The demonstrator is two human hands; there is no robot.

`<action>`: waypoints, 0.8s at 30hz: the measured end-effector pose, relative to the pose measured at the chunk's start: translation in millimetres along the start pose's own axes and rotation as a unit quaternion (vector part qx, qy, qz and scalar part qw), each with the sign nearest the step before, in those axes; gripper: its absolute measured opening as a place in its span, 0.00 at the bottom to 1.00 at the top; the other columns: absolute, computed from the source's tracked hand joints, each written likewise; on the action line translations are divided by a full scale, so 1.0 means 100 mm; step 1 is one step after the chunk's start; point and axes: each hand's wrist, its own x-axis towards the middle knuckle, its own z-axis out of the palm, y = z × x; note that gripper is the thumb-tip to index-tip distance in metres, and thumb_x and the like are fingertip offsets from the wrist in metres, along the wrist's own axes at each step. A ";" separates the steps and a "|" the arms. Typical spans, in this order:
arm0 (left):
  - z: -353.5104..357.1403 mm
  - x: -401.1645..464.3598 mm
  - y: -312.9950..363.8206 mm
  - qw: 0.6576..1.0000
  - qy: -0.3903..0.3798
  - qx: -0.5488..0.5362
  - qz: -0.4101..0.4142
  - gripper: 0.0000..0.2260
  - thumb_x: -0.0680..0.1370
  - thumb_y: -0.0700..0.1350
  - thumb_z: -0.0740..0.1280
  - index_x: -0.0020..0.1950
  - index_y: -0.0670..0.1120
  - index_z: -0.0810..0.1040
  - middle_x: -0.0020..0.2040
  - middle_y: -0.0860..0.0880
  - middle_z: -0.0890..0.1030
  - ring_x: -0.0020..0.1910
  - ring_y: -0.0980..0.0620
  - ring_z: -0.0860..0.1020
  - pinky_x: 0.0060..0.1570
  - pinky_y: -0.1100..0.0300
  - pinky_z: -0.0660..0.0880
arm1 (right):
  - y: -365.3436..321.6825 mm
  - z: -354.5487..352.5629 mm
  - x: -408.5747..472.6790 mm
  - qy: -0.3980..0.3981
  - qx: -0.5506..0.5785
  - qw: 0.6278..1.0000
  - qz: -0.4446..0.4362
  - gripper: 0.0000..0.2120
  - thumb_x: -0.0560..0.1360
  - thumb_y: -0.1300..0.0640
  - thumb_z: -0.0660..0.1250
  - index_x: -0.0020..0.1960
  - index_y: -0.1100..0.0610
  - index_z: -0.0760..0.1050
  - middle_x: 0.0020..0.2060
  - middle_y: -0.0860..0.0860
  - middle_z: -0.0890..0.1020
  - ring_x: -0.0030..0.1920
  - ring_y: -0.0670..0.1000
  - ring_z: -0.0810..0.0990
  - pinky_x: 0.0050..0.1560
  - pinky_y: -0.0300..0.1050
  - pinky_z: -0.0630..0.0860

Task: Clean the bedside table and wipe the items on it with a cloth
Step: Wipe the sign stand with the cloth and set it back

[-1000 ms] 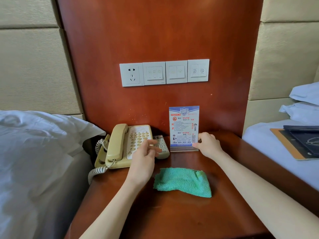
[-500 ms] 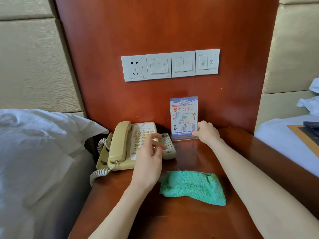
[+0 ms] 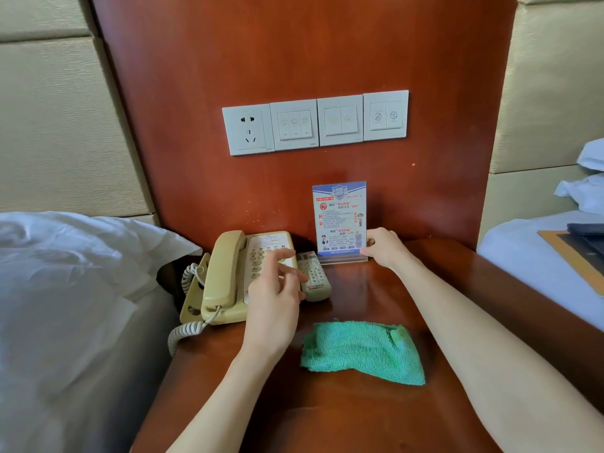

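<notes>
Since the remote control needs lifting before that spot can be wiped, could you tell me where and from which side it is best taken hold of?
Pinch the remote control across its two long edges near the rounded near end, coming from above and the front. It lies flat, right beside the telephone, so the left edge has little room; the left hand already hovers there.

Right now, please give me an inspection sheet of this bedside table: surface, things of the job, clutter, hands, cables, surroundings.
Surface: wooden bedside table, glossy, bare at the front.
Job's things: green cloth lies crumpled in the middle, no hand on it; telephone at back left; remote control beside it; sign stand upright at the back.
Clutter: nothing seen.
Hands: left hand hovers over the telephone and remote control, fingers loose; right hand holds the sign stand's edge.
Cables: coiled cord hangs off the left edge.
Surroundings: wall socket and switches; a bed on each side.
</notes>
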 end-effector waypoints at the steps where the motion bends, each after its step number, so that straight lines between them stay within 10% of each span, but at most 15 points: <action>1: -0.01 0.00 0.01 1.000 0.001 -0.002 0.001 0.13 0.80 0.38 0.58 0.53 0.57 0.73 0.37 0.54 0.81 0.30 0.61 0.75 0.33 0.70 0.70 | 0.00 0.00 0.00 -0.001 0.001 1.000 0.001 0.15 0.76 0.59 0.68 0.62 0.54 0.77 0.57 0.53 0.81 0.55 0.54 0.77 0.55 0.54 0.76; 24: -0.02 0.01 0.04 1.000 -0.004 -0.002 -0.026 0.13 0.79 0.36 0.57 0.44 0.52 0.76 0.33 0.52 0.82 0.31 0.62 0.76 0.32 0.71 0.70 | -0.08 -0.30 -0.18 0.001 0.034 0.999 0.027 0.13 0.76 0.61 0.67 0.60 0.58 0.78 0.59 0.58 0.79 0.60 0.55 0.75 0.63 0.53 0.73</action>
